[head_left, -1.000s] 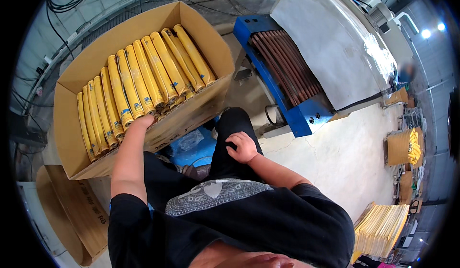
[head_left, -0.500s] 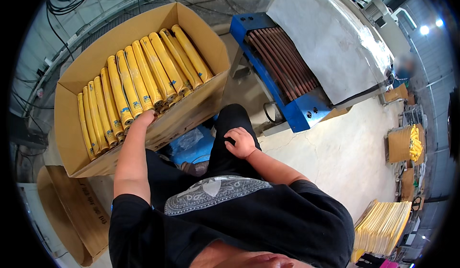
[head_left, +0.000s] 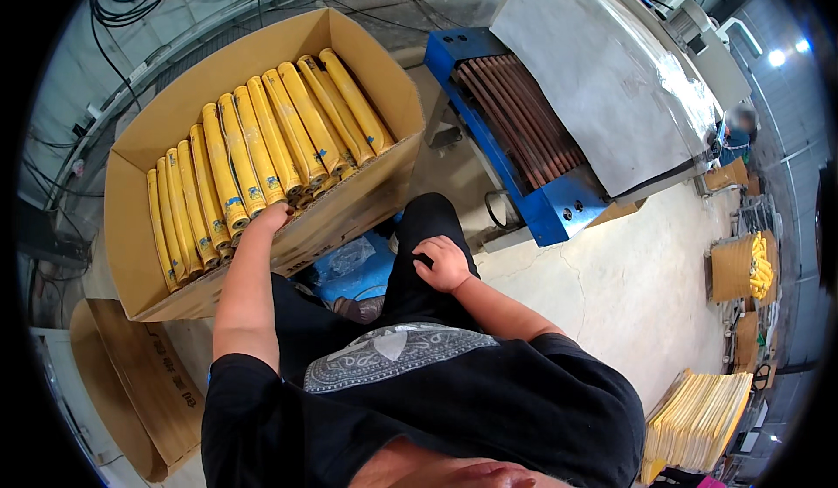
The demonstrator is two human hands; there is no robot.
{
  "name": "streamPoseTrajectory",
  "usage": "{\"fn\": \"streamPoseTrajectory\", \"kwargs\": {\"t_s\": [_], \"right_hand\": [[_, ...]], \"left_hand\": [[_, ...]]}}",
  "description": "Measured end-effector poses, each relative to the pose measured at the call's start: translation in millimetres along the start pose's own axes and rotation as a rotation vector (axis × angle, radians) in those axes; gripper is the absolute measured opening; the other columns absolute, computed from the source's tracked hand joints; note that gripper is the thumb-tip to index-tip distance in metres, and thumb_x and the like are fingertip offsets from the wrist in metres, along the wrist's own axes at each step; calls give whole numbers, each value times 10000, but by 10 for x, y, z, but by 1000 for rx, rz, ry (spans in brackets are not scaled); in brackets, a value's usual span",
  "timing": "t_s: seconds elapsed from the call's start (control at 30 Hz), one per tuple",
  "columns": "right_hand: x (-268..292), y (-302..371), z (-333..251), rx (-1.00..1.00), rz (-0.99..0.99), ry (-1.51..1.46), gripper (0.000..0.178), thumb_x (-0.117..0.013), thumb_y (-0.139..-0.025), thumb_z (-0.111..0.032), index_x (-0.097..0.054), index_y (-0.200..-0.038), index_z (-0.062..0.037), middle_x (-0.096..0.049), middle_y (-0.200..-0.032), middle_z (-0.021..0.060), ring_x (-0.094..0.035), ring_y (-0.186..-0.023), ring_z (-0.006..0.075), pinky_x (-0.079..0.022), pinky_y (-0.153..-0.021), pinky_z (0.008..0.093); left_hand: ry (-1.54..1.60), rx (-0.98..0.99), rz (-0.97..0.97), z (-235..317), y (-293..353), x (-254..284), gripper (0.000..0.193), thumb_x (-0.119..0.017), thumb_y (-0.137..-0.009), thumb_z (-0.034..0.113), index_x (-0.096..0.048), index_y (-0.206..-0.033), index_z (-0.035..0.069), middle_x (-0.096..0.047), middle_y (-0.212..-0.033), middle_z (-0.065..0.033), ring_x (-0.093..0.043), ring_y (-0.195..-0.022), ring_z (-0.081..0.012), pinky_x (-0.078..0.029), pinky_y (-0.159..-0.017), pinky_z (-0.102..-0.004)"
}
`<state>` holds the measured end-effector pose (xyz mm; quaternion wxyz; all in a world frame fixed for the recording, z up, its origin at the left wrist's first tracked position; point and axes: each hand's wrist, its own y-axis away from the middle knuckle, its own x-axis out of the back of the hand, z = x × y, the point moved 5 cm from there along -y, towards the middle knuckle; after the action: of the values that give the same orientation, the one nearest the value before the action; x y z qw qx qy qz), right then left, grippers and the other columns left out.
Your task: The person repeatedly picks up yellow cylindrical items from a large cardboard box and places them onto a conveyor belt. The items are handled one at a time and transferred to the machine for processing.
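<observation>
An open cardboard box (head_left: 397, 73) on the left holds a row of long yellow wrapped rolls (head_left: 256, 143), leaning side by side. My left hand (head_left: 276, 216) reaches over the box's near edge, beside the lower ends of the middle rolls. Its fingers are hidden behind the hand and among the roll ends, so I cannot see whether they grip anything. On my raised knee rests my right hand (head_left: 443, 264), holding nothing, with its fingers loosely spread over the black trouser leg.
A blue-framed machine (head_left: 559, 213) with brown rollers (head_left: 515, 117) and a grey sheet cover (head_left: 602, 60) stands ahead right. Cardboard (head_left: 144, 392) lies at lower left, blue plastic (head_left: 353, 265) under the box. Stacked yellow-edged sheets (head_left: 698, 418) and another box (head_left: 731, 268) are at right.
The whole scene has shifted slightly right and down in the picture. Both hands keep nearly the same places, the left at the box and the right on the knee.
</observation>
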<state>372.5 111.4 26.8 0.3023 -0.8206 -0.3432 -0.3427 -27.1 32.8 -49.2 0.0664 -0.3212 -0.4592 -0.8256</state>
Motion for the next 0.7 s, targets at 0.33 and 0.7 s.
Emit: {"fn": "streamPoseTrajectory", "kwargs": {"t_s": [0.33, 0.7], "right_hand": [[-9, -7, -7, -4, -3, 3, 193, -677, -718, -183, -628, -889, -107, -626, -949, 68, -575, -933, 277, -469, -843, 365], [-10, -30, -31, 0, 0, -8, 200, -675, -716, -178, -628, -895, -103, -628, -956, 75, -574, -938, 284, -469, -845, 370]], "left_hand": [[139, -54, 87, -92, -100, -20, 270, -480, -928, 239, -615, -956, 7, -627, -909, -118, -544, -783, -240, -426, -756, -407], [205, -75, 83, -285, -316, -60, 297, -431, -948, 234, -613, -953, 0, -608, -889, -126, -527, -762, -248, -417, -766, -409]]}}
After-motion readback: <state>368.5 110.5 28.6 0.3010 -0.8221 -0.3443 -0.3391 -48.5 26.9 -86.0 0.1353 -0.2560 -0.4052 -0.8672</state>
